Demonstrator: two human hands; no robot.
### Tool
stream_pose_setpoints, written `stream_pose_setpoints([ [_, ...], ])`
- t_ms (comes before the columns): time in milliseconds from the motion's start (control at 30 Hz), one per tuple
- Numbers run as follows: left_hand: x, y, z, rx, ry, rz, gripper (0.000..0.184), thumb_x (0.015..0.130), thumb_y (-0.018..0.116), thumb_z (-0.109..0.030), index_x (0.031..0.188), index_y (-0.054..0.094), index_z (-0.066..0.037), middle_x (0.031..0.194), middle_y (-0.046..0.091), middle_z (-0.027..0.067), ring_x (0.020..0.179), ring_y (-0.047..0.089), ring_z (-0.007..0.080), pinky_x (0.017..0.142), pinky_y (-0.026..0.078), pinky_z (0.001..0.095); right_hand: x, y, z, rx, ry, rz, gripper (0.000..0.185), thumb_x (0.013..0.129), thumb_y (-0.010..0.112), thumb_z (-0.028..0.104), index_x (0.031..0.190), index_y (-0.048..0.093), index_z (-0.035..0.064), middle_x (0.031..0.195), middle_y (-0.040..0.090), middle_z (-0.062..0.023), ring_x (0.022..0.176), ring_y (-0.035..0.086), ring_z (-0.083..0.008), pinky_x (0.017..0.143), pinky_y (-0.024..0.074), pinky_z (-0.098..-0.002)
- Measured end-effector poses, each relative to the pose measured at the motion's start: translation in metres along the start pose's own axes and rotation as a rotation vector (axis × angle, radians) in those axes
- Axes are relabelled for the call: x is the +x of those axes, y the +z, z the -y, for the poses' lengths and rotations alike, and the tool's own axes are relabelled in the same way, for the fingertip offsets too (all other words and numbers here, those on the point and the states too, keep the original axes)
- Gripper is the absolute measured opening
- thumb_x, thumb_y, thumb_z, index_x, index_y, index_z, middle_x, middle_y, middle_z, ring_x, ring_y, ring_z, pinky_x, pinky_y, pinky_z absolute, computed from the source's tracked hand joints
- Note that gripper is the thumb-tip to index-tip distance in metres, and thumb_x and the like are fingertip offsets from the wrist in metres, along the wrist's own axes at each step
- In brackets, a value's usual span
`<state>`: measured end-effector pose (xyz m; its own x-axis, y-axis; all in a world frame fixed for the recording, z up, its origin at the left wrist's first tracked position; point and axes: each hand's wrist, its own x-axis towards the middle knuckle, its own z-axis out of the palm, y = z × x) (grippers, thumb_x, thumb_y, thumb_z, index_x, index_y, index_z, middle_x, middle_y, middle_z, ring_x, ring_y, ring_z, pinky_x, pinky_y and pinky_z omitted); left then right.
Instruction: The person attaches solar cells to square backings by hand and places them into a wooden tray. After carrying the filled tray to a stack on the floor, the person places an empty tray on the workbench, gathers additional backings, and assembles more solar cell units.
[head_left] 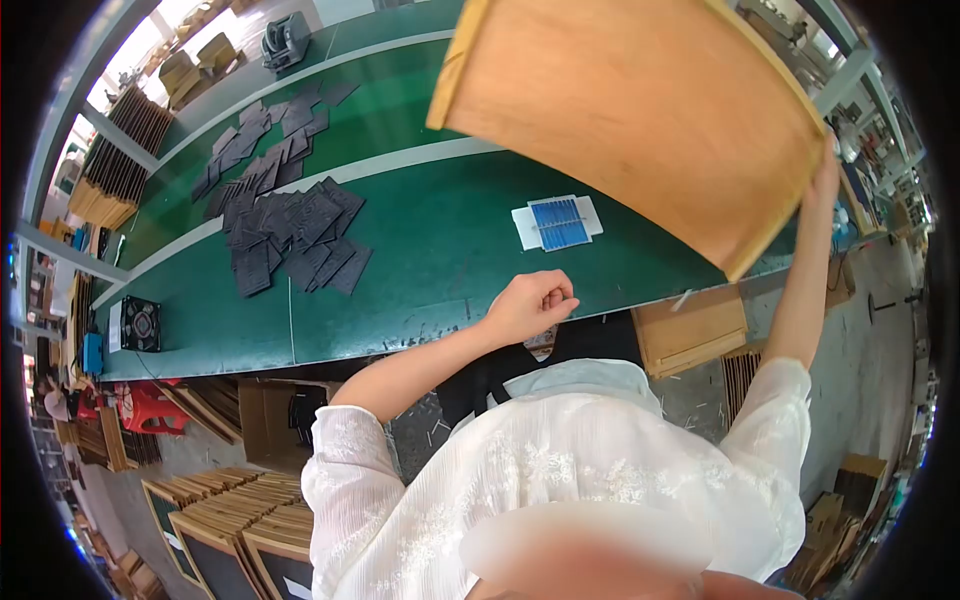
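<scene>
My right hand (824,172) grips the right edge of a large wooden panel with raised edge strips (640,110). The panel is tilted above the right part of the green table. My left hand (538,304) is closed at the table's front edge, its fingers curled in; whether anything is inside them is hidden. Just beyond it lies a set of blue strips (560,222) on white card (524,228). Farther left, many thin dark square pieces (290,225) are spread in a loose heap.
The green table (420,270) has pale strips across it. A small black fan (134,324) stands at its left end. Below the front edge are a wooden panel (690,325), a cardboard box (268,425) and stacked framed boards (225,515). A red stool (150,408) is lower left.
</scene>
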<state>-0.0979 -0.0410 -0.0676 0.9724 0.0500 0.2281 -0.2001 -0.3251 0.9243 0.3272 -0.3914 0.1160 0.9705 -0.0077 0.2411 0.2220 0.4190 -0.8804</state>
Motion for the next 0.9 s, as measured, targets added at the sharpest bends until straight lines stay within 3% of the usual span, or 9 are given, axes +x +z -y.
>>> stream_pose_setpoints([
  [100, -0.002, -0.001, -0.005, -0.003, -0.036, -0.005, 0.013, 0.086, 0.073, -0.011, 0.089, 0.064, -0.002, 0.066, 0.057, 0.0001, 0.057, 0.050, 0.0061, 0.054, 0.044, 0.0237, 0.053, 0.099, -0.045, -0.029, 0.100, 0.176, 0.048, 0.095, 0.066, 0.040, 0.122, 0.063, -0.0001, 0.115, 0.068, -0.0084, 0.099, 0.067, -0.0203, 0.084, 0.0560, -0.0332],
  [267, -0.001, 0.000, -0.007, 0.035, -0.102, -0.032, 0.014, 0.087, 0.074, -0.013, 0.090, 0.065, -0.003, 0.067, 0.060, 0.0023, 0.057, 0.055, 0.0093, 0.054, 0.046, 0.0250, 0.096, 0.183, -0.129, -0.285, 0.016, 0.301, 0.057, 0.094, 0.066, 0.044, 0.126, 0.062, -0.0038, 0.124, 0.065, -0.0107, 0.112, 0.060, -0.0160, 0.097, 0.0461, -0.0310],
  [367, 0.000, 0.001, -0.009, 0.042, -0.128, -0.030, 0.014, 0.087, 0.074, -0.014, 0.090, 0.064, -0.004, 0.067, 0.060, 0.0032, 0.055, 0.057, 0.0106, 0.053, 0.046, 0.0257, 0.144, 0.184, -0.194, -0.356, 0.154, 0.436, 0.064, 0.094, 0.065, 0.048, 0.130, 0.060, -0.0051, 0.132, 0.061, -0.0125, 0.122, 0.054, -0.0172, 0.103, 0.0403, -0.0315],
  [433, 0.001, 0.001, -0.008, 0.095, -0.113, -0.041, 0.015, 0.087, 0.074, -0.015, 0.090, 0.064, -0.005, 0.065, 0.060, 0.0035, 0.055, 0.058, 0.0127, 0.051, 0.047, 0.0277, 0.138, 0.191, -0.225, -0.498, 0.126, 0.361, 0.067, 0.093, 0.065, 0.049, 0.131, 0.059, -0.0057, 0.137, 0.058, -0.0122, 0.126, 0.052, -0.0194, 0.106, 0.0382, -0.0325],
  [500, 0.002, 0.000, -0.013, 0.114, -0.143, -0.039, 0.016, 0.087, 0.074, -0.017, 0.090, 0.063, -0.006, 0.066, 0.059, 0.0035, 0.055, 0.058, 0.0143, 0.051, 0.047, 0.0292, 0.150, 0.184, -0.272, -0.521, 0.063, 0.448, 0.068, 0.092, 0.067, 0.049, 0.131, 0.059, -0.0064, 0.140, 0.056, -0.0114, 0.128, 0.051, -0.0203, 0.107, 0.0375, -0.0330],
  [667, 0.001, -0.005, -0.011, 0.079, -0.124, 0.028, 0.018, 0.087, 0.073, -0.016, 0.097, 0.063, -0.006, 0.074, 0.061, 0.0038, 0.061, 0.061, 0.0145, 0.054, 0.049, 0.0293, 0.140, 0.185, -0.336, -0.718, -0.033, 0.585, 0.066, 0.086, 0.073, 0.048, 0.124, 0.064, -0.0052, 0.128, 0.064, -0.0124, 0.118, 0.058, -0.0249, 0.100, 0.0420, -0.0329],
  [767, -0.005, -0.022, -0.005, -0.181, -0.026, -0.040, 0.021, 0.086, 0.074, -0.012, 0.104, 0.064, -0.005, 0.085, 0.064, 0.0047, 0.069, 0.063, 0.0133, 0.058, 0.050, 0.0284, 0.152, 0.172, -0.360, -0.965, -0.103, 0.583, 0.062, 0.085, 0.073, 0.047, 0.118, 0.066, -0.0055, 0.117, 0.068, -0.0184, 0.108, 0.062, -0.0292, 0.093, 0.0449, -0.0366],
  [833, -0.003, -0.078, -0.019, 0.063, 0.036, -0.206, 0.026, 0.084, 0.075, -0.008, 0.108, 0.065, -0.005, 0.104, 0.066, 0.0077, 0.084, 0.064, 0.0160, 0.066, 0.053, 0.0274, 0.154, 0.165, -0.368, -1.079, -0.228, 0.612, 0.060, 0.086, 0.069, 0.049, 0.112, 0.067, -0.0047, 0.108, 0.069, -0.0231, 0.101, 0.063, -0.0323, 0.087, 0.0462, -0.0400],
  [900, -0.007, -0.161, -0.013, 0.433, 0.055, -0.613, 0.037, 0.076, 0.076, -0.006, 0.111, 0.064, -0.007, 0.110, 0.064, 0.0095, 0.093, 0.063, 0.0204, 0.079, 0.053, 0.0330, 0.136, 0.174, -0.349, -1.246, -0.125, 0.647, 0.058, 0.089, 0.064, 0.050, 0.110, 0.068, -0.0033, 0.100, 0.068, -0.0245, 0.097, 0.063, -0.0369, 0.084, 0.0469, -0.0416],
])
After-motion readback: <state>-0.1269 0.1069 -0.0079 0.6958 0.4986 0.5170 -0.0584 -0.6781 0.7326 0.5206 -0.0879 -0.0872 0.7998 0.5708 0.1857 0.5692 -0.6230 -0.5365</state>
